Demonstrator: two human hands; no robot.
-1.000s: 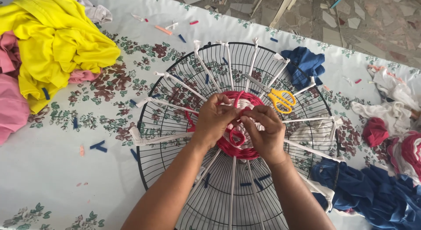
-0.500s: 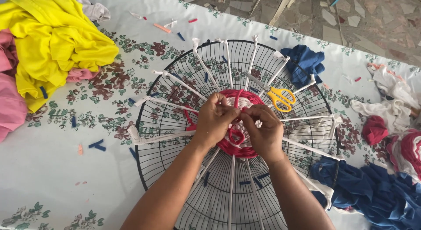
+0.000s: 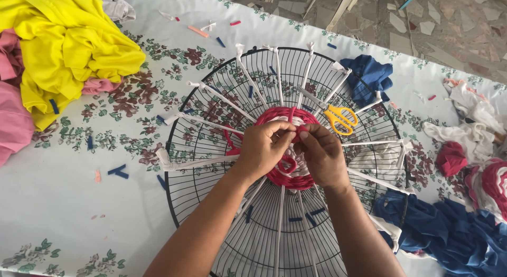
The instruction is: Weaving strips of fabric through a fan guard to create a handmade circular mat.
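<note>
Head view | red fabric strip [image 3: 288, 163] coiled round, half-woven | both hands [image 3: 293, 150] pinching it

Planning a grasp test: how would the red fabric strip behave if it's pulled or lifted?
Probably floppy: the red fabric strip loops limply between the left hand and right hand. Likely light and somewhat stretchy. Its woven part would likely drag on the white spokes.

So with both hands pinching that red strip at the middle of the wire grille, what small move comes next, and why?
Probably tuck the red strip under the next white spoke and pull it snug. The left hand and right hand pinch it over the red woven disc, which so far fills only the centre of the black grille.
</note>
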